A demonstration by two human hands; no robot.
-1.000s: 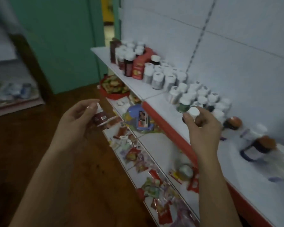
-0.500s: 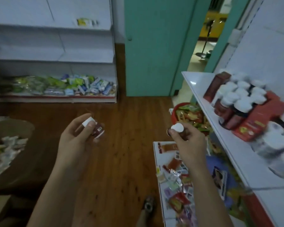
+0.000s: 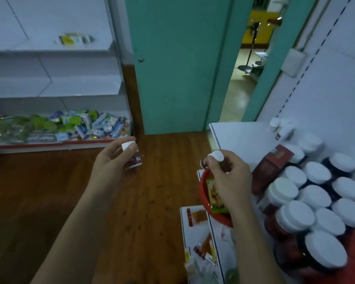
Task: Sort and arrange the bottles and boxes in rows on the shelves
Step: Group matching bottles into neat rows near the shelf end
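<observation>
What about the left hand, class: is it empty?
No, the left hand grips a small bottle with a white cap.

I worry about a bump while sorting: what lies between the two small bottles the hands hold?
Nothing. The head view shows only wooden floor between the left bottle in the left hand and the right bottle in the right hand.
</observation>
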